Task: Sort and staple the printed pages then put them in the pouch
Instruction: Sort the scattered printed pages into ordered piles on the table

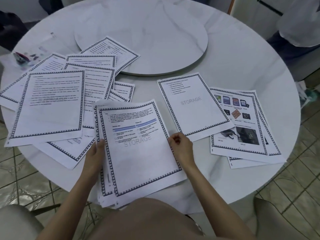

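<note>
A stack of printed pages (138,153) with a dark chequered border lies at the table's near edge, its top sheet showing a blue table and the grey word STORAGE. My left hand (96,153) grips the stack's left edge. My right hand (181,146) pinches the top sheet's right edge. Loose pages (50,104) spread over the left of the table. A single STORAGE page (194,104) and several picture pages (242,125) lie to the right. A clear pouch (32,52) with small coloured items rests at the far left.
The round white marble table (225,58) carries a raised turntable disc (147,32) in its middle. A pale chair (15,220) stands at the near left, and another person's sleeve (301,23) shows at the far right. The floor is tiled.
</note>
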Tool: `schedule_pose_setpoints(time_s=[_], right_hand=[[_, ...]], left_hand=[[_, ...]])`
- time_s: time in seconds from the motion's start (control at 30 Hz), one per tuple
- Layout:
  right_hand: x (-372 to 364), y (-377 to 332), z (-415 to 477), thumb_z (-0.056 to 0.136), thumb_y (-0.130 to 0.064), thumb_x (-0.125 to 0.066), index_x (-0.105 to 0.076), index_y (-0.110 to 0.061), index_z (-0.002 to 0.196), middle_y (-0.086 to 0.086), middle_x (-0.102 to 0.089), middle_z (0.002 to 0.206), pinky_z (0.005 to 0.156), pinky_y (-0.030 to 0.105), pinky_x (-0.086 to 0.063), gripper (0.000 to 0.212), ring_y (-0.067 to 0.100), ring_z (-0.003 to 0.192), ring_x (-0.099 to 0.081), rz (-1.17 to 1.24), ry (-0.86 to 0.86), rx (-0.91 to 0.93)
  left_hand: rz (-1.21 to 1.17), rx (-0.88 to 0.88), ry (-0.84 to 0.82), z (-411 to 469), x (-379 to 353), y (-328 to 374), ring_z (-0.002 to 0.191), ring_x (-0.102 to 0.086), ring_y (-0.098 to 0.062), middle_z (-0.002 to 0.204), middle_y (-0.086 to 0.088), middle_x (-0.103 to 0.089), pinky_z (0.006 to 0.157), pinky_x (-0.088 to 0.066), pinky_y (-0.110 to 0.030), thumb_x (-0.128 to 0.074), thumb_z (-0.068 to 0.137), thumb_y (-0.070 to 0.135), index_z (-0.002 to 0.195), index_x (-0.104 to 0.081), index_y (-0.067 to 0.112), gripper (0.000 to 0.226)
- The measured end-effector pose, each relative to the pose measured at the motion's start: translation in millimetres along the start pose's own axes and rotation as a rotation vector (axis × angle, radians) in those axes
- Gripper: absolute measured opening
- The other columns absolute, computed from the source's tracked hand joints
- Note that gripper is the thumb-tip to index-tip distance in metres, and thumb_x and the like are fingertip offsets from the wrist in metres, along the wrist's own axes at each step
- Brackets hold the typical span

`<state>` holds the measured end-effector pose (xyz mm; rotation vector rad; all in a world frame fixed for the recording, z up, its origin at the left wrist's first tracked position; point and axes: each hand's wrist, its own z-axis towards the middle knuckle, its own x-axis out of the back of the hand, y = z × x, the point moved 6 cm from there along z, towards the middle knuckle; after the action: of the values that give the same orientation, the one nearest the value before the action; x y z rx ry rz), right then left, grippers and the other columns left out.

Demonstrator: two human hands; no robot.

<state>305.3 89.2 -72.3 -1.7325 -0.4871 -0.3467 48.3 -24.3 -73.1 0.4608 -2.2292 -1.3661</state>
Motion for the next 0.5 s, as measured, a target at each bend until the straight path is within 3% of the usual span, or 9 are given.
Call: schedule_pose_setpoints(time_s=[0.1, 0.2, 0.37, 0.5], right_hand=[[10.2, -0.8, 9.9, 0.088, -0.011, -0.058, -0.064, -0.010, 0.087, -0.003, -0.061, 0.078, 0.060, -0.001, -0.039, 0.006, 0.005, 0.070, -0.054, -0.048, -0.050, 0.026], [30.2, 0.5, 22.6, 0.088, -0.009, -0.058, -0.066, -0.005, 0.091, 0.005, -0.063, 0.087, 0.063, -0.002, -0.037, 0.010, 0.013, 0.078, -0.055, -0.118, 0.004, 0.069], [102.9, 19.0, 49.5, 0.087, -0.007, -0.059, -0.067, 0.001, 0.097, 0.017, -0.066, 0.099, 0.072, 0.011, -0.033, 0.015, 0.019, 0.086, -0.055, -0.194, 0.189, 0.066], [179.2, 43.8, 61.4, 0.088, -0.007, -0.058, -0.065, 0.006, 0.103, 0.022, -0.067, 0.103, 0.082, 0.025, -0.042, 0.020, 0.033, 0.096, -0.062, -0.230, 0.398, -0.028]], left_hand=[[0.023, -0.026, -0.006, 0.3, -3.2, 1.6, 0.107, -0.060, -0.028, 0.120, -0.008, -0.063, 0.097, -0.046, -0.046, -0.044, 0.097, 0.030, 0.127, -0.054, 0.011, 0.037], [0.076, -0.029, 0.014, 1.8, -5.4, -0.3, 0.104, -0.061, -0.029, 0.118, -0.009, -0.062, 0.094, -0.048, -0.046, -0.048, 0.095, 0.020, 0.127, -0.052, 0.010, 0.034], [0.131, -0.059, 0.064, 2.1, -7.6, 4.0, 0.097, -0.058, -0.026, 0.108, -0.006, -0.060, 0.085, -0.046, -0.039, -0.044, 0.097, 0.021, 0.121, -0.054, 0.009, 0.028], [0.123, -0.058, 0.094, 2.9, -7.1, 4.9, 0.096, -0.059, -0.027, 0.104, -0.007, -0.061, 0.082, -0.046, -0.039, -0.041, 0.099, 0.027, 0.111, -0.056, 0.013, 0.024]])
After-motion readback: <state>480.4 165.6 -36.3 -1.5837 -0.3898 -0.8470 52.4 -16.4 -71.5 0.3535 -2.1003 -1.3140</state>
